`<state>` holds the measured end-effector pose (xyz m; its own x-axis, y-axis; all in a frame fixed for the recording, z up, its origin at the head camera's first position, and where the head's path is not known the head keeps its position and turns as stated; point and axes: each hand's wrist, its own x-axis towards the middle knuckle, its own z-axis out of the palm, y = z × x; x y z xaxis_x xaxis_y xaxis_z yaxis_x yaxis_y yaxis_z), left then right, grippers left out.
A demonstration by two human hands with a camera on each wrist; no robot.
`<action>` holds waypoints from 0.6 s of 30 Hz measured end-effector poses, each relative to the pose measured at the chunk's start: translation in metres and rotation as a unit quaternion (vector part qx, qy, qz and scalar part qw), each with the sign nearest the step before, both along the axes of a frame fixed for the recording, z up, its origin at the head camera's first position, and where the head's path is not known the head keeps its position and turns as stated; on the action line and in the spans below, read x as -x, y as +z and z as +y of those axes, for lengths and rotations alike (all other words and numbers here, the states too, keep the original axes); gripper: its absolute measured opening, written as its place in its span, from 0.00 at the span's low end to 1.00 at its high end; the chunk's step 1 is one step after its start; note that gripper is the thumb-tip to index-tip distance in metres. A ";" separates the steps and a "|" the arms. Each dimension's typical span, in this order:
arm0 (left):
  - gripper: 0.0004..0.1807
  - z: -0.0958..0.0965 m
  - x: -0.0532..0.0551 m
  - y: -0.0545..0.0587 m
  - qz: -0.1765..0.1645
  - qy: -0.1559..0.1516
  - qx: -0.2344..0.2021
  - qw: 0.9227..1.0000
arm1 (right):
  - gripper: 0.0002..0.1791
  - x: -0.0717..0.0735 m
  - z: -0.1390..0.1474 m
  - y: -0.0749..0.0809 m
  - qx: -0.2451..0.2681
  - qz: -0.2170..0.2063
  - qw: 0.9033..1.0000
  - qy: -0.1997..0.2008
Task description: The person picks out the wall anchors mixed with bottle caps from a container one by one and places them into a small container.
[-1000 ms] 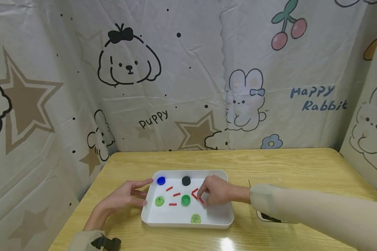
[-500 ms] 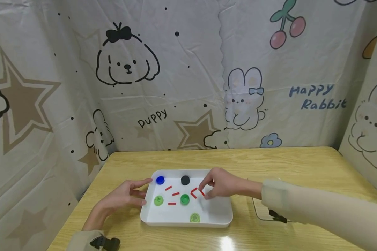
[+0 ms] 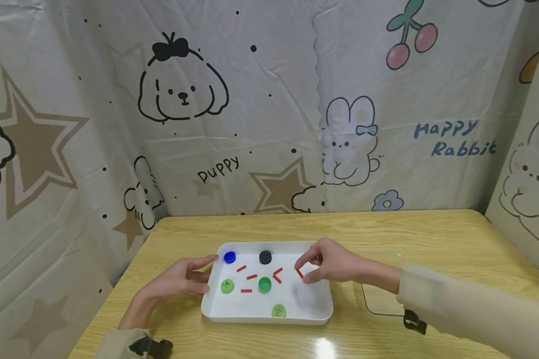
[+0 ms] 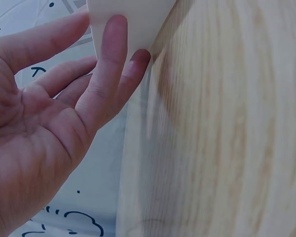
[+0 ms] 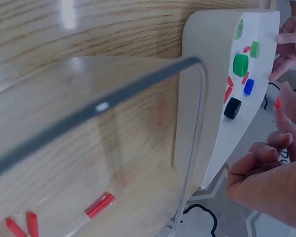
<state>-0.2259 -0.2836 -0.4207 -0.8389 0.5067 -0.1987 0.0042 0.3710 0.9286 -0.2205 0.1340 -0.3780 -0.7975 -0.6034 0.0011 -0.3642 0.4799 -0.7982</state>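
Note:
My right hand (image 3: 331, 261) pinches a short red stick (image 3: 299, 273) between thumb and index finger, over the right part of a white tray (image 3: 312, 304). The stick's red end (image 5: 277, 102) shows at the fingertips in the right wrist view. My left hand (image 3: 176, 280) touches the tray's left side with fingers fairly straight; in the left wrist view its fingertips lie against the outer wall (image 4: 138, 24). Inside the tray lie a blue cap (image 3: 230, 257), a black cap (image 3: 265, 257), a green cap (image 3: 264, 284) and two light green caps (image 3: 227, 286). Several red sticks (image 3: 251, 276) lie among them.
A clear box (image 3: 384, 300) stands on the wooden table (image 3: 197, 227) right of the tray, partly under the right forearm. Red sticks (image 5: 99, 205) lie inside it in the right wrist view. A printed curtain (image 3: 269, 124) hangs behind the table.
My right hand has lifted the red stick from beside the two sticks forming a V and moved it right. The left hand stays at the tray's side.

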 end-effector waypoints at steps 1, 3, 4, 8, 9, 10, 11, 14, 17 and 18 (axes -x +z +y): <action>0.45 0.000 0.000 0.000 0.000 0.001 0.002 1.000 | 0.12 -0.001 0.002 0.000 0.004 -0.003 1.000 -0.003; 0.46 0.001 0.000 0.000 0.001 0.003 0.005 1.000 | 0.12 -0.002 0.007 0.002 0.009 -0.009 1.000 -0.011; 0.46 0.001 0.000 0.001 0.000 0.004 0.004 1.000 | 0.12 -0.003 0.009 0.003 0.013 -0.012 1.000 -0.014; 0.47 0.002 -0.001 0.000 0.003 0.002 0.006 1.000 | 0.14 -0.009 0.016 0.008 0.031 -0.025 0.999 -0.030; 0.47 0.002 -0.001 0.000 0.002 0.004 0.006 1.000 | 0.14 -0.011 0.018 0.009 0.035 -0.028 0.998 -0.034; 0.47 0.002 0.000 0.000 0.001 0.006 0.006 1.000 | 0.14 -0.012 0.020 0.010 0.039 -0.030 0.998 -0.037; 0.47 0.002 0.000 -0.001 0.003 0.007 0.008 1.000 | 0.15 -0.013 0.022 0.010 0.042 -0.032 0.998 -0.040; 0.47 0.002 -0.001 -0.001 0.003 0.011 0.008 1.000 | 0.15 -0.016 0.029 0.011 0.048 -0.035 0.997 -0.047; 0.47 0.002 -0.001 -0.002 0.003 0.014 0.007 1.000 | 0.15 -0.018 0.037 0.011 0.051 -0.036 0.996 -0.056; 0.47 0.002 -0.001 -0.002 0.002 0.014 0.005 1.000 | 0.15 -0.019 0.039 0.010 0.050 -0.035 0.996 -0.059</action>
